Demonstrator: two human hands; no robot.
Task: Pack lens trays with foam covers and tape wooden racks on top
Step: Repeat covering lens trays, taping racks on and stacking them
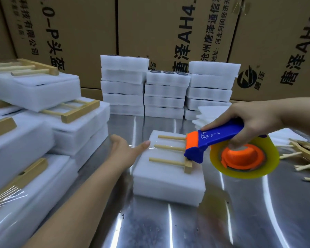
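At frame centre a foam-covered lens tray [168,176] lies on the steel worktop [168,228] with a wooden rack [166,161] on top. The right grip [249,119] is wrapped round the handle of a blue and orange tape dispenser [213,140], whose nose presses on the rack's crossbar. The left grip [125,151] is flat and relaxed, one fingertip touching the tray's left edge. Finished packs [25,122] pile up at left, loose racks [304,153] at right.

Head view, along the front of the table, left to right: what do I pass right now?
In order: stacked foam packs → left hand → foam pack bearing a wooden rack → tape dispenser, gripped by the right hand → loose wooden racks.
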